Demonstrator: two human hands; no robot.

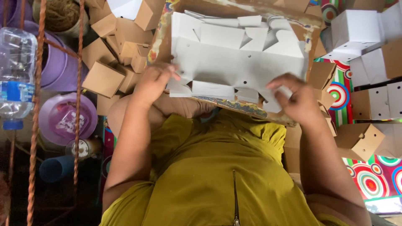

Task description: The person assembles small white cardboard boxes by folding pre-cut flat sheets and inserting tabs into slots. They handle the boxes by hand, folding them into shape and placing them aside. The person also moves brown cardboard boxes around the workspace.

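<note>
My left hand is at the centre left of the frame, and it rests on the lower left edge of the white sheet. The fingers are bent and pinch this edge, close to a small flap. My right hand is at the centre right, on the lower right corner of the same sheet. Its fingers are curled narrow around a flap there and hold it.

The sheet is a flat cut carton, white, with flaps and small round holes. It lies on top of a stack of similar sheets, in the upper middle of the frame, between my two hands and a little above them. The stack lies on a brown board with a colourful worn edge, and the board is across my lap.

At the upper left of the frame there is a heap of brown boxes, already folded. At the right side more boxes stand, white and brown, on a mat with coloured circles. At the far left I see a plastic bottle, a purple tub and a purple lid.
</note>
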